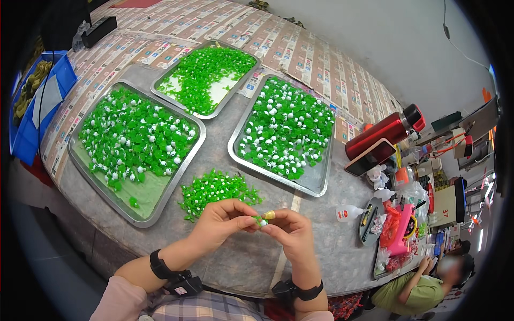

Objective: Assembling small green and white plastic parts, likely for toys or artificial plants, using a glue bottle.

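Between my two hands, at the fingertips, is a small green plastic piece with a white round part (pixel 262 221). My left hand (pixel 220 220) pinches it from the left with thumb and forefinger. From the other side the thumb and forefinger of my right hand (pixel 292 234) also close on it. A yellow cover (pixel 269 214) wraps the tip of my right forefinger. Just beyond my left hand lies a loose heap of small green pieces with whitish dots (pixel 217 191). The piece's finer details are too small to make out.
Left tray (pixel 152 195) and right tray (pixel 319 171) hold green-and-white pieces; a rear tray (pixel 218 91) holds mostly green ones. Rightward are a white bottle (pixel 348 213), red flask (pixel 377 134), phone (pixel 370 157) and pink holder (pixel 400 230). A blue crate (pixel 59 80) stands far left; a person (pixel 412 289) sits right.
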